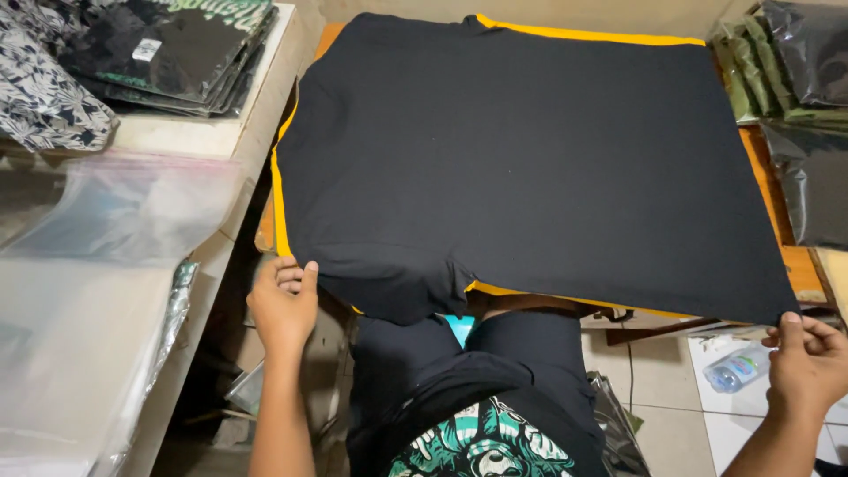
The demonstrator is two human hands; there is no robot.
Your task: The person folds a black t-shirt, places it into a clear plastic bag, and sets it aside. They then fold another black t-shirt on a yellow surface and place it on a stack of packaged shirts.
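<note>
A black T-shirt point(530, 159) lies spread flat, back side up, over a yellow board point(279, 203) on a wooden table. My left hand point(284, 305) pinches the shirt's near left corner at the table's edge. My right hand point(806, 362) grips the near right corner of the shirt. A sleeve of the shirt droops over the near edge between my hands.
Clear plastic bags point(106, 265) lie on a side table at the left, with a stack of bagged dark shirts point(168, 53) behind them. Bagged green and black garments point(795, 79) are stacked at the right. A plastic bottle point(738, 367) lies on the tiled floor.
</note>
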